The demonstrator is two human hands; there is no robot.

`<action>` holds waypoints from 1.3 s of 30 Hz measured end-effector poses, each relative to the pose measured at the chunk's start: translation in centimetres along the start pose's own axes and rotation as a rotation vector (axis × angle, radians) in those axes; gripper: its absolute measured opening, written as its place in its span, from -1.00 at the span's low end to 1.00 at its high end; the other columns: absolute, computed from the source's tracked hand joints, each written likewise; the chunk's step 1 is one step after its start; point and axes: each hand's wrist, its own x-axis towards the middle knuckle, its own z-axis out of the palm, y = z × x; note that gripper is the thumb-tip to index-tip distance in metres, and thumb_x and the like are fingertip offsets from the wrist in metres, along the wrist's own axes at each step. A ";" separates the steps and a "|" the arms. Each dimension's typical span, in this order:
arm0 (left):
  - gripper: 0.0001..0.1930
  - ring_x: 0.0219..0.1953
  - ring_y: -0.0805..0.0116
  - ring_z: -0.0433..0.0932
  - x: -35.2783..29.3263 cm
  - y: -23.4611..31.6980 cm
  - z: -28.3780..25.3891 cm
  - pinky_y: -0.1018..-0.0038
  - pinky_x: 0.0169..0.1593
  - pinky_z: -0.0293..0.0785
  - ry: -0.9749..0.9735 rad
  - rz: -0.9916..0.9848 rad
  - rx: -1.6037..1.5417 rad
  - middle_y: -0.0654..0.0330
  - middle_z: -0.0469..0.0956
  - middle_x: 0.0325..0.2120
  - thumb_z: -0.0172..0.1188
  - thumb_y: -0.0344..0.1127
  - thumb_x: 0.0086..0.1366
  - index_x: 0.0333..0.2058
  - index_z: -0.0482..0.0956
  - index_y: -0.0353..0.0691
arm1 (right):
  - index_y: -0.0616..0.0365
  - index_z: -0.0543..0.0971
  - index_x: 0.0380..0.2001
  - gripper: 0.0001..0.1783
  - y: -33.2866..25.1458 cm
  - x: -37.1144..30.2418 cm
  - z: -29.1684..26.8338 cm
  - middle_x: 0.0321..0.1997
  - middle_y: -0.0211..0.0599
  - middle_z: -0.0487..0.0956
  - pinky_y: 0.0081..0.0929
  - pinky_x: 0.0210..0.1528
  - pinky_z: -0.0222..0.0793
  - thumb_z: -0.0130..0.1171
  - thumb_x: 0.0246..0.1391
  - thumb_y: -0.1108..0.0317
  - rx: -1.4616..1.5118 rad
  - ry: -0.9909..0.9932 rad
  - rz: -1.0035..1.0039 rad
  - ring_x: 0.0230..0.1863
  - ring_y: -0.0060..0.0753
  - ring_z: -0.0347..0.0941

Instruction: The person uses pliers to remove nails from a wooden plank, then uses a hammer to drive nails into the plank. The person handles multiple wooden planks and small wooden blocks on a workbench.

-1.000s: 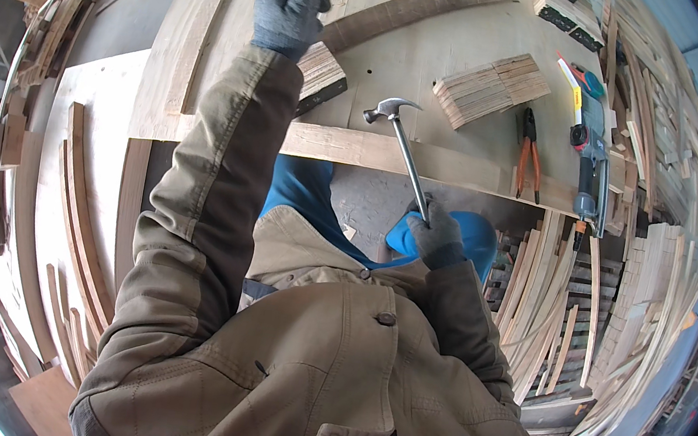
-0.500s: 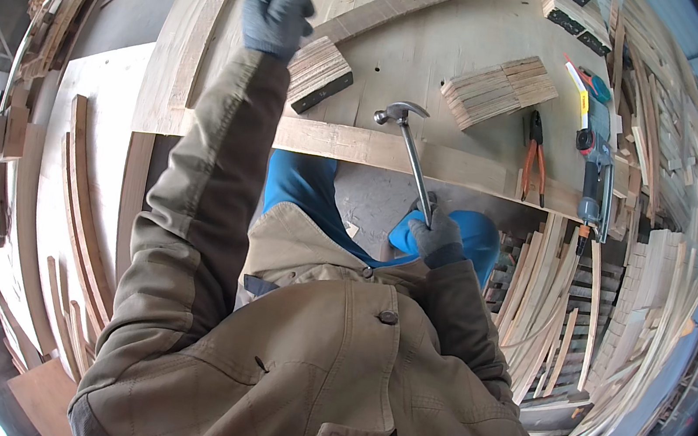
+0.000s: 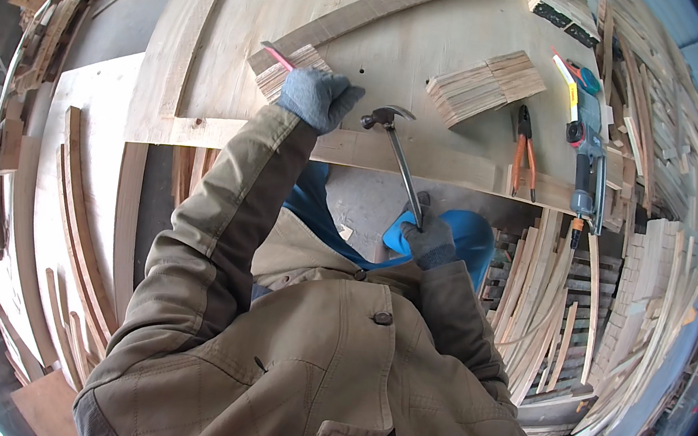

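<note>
My left hand [image 3: 321,98], in a grey glove, is closed at the table's near edge, over a stack of wood blocks [image 3: 303,60]. A thin pinkish-red stick like a pencil [image 3: 279,55] pokes out of its grip toward the far left; the rest of it is hidden in the fist. In my right hand [image 3: 432,239], also gloved, the metal handle of a claw hammer [image 3: 403,165] is gripped low, before my blue-trousered leg. The hammer's head points up, just over the table edge. A second stack of wood blocks [image 3: 487,89] lies right of it.
Pliers with orange handles [image 3: 524,157] and a power tool [image 3: 586,174] lie at the right of the wooden table [image 3: 385,77]. A long curved board [image 3: 385,13] crosses it diagonally. Stacked strips of wood [image 3: 534,286] stand below right, and boards [image 3: 78,200] lean at left.
My left hand has come nearer and to the right, and the pinkish-red stick now shows in it. The hammer has shifted slightly left in my view, still in my right hand.
</note>
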 end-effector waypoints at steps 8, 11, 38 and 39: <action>-0.69 -0.57 -0.06 0.54 -0.4 -1.1 -0.4 0.16 -0.46 0.44 0.017 -0.022 -0.054 -0.02 0.51 -0.66 0.32 -0.16 0.31 -0.56 0.60 -0.19 | 0.15 0.59 0.01 -0.52 0.3 0.4 0.3 -0.15 0.08 0.68 -0.13 -0.05 0.55 0.40 0.06 0.18 -0.038 -0.042 0.095 -0.07 0.14 0.64; -0.76 -0.58 -0.02 0.53 -0.6 -1.3 -0.5 0.22 -0.46 0.44 -0.026 -0.007 -0.059 -0.01 0.51 -0.65 0.33 -0.25 0.31 -0.52 0.63 -0.21 | 0.13 0.60 0.01 -0.51 0.7 0.4 0.4 -0.15 0.07 0.68 -0.15 -0.05 0.56 0.41 0.05 0.16 -0.023 -0.046 0.101 -0.07 0.12 0.64; -0.78 -0.38 0.38 0.66 -16.0 -13.5 -11.2 0.48 -0.27 0.60 0.880 -0.717 -0.537 0.10 0.72 -0.28 0.24 -0.31 0.44 -0.02 0.66 -0.25 | 0.19 0.60 0.06 -0.48 -0.2 -2.0 0.6 -0.19 0.07 0.69 -0.21 -0.08 0.56 0.45 0.06 0.19 -0.098 0.007 0.155 -0.12 0.01 0.67; -0.76 -0.49 0.39 0.64 -17.5 -13.6 -11.1 0.50 -0.42 0.58 0.874 -0.810 -0.592 0.09 0.72 -0.32 0.23 -0.25 0.46 -0.04 0.66 -0.26 | 0.19 0.60 0.06 -0.48 -0.1 -2.0 0.7 -0.18 0.06 0.70 -0.22 -0.08 0.56 0.45 0.06 0.20 -0.107 0.016 0.146 -0.12 0.00 0.67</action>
